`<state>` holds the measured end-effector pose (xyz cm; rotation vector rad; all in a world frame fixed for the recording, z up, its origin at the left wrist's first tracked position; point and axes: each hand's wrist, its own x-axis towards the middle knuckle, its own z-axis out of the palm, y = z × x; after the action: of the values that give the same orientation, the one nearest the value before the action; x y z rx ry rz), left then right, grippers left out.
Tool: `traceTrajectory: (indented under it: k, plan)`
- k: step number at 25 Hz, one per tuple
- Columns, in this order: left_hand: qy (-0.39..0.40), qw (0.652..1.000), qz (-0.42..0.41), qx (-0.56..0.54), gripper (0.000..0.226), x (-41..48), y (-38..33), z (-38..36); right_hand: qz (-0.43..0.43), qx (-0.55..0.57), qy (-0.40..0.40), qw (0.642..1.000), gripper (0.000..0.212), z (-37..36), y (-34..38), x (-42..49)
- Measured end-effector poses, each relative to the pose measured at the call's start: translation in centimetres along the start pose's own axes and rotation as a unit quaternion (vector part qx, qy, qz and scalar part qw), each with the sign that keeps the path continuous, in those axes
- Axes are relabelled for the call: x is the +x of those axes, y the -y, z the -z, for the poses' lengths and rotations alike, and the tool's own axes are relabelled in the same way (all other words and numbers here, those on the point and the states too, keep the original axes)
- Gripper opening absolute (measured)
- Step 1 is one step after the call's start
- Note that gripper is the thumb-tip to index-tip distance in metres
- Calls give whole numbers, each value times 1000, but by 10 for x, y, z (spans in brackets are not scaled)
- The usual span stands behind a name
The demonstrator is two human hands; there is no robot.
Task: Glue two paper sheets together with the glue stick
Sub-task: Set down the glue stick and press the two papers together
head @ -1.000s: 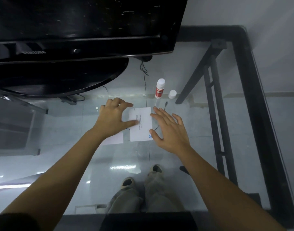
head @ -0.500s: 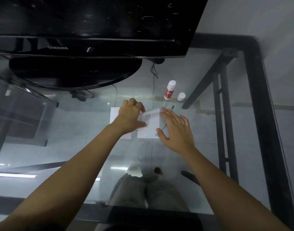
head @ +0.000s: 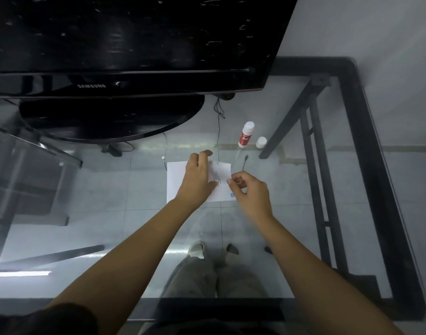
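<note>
Where the left hand [head: 198, 176] lies flat, fingers spread, it hides the seam between the plain white paper sheet [head: 175, 180] and the printed white sheet [head: 221, 182] on the clear glass table [head: 291, 189]. The right hand [head: 251, 192] pinches the printed sheet's right edge, its grip nearly closed, the print blurred. Beyond, the uncapped red-and-white glue stick [head: 246, 134] stands beside its white cap [head: 261, 142].

A glass table [head: 303, 213] with black frame carries a black television [head: 134, 44]; pale tiled floor [head: 98, 197] shows beneath, grey wall [head: 376, 32] behind.
</note>
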<state>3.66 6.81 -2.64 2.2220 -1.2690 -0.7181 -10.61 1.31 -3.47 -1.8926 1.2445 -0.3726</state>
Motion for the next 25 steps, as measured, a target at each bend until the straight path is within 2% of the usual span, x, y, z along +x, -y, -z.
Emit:
traceTrajectory:
  k: [3,6,9,12,15,21,25]
  plan:
    - [-6,999,-13,44,70,-2,2,2,-38,33,-34,998,18,-3,6,0]
    - [-20,998,-58,25,44,-17,13,15,-62,71,-34,995,20,5,9,0]
    - [-67,987,-124,82,25,-35,50,41,-63,95,-62,992,18,22,6,-5]
    - [-68,976,-132,162,30,-46,92,62,-60,113,-89,988,18,37,-2,-14]
    - [-28,969,-165,180,48,-45,99,54,-71,138,-104,982,21,43,-5,-23]
    - [-10,971,-193,140,28,-30,50,6,-76,162,-144,973,21,56,-5,-31]
    - [-6,975,-191,111,29,-26,31,-8,-75,142,-139,977,23,62,-9,-35]
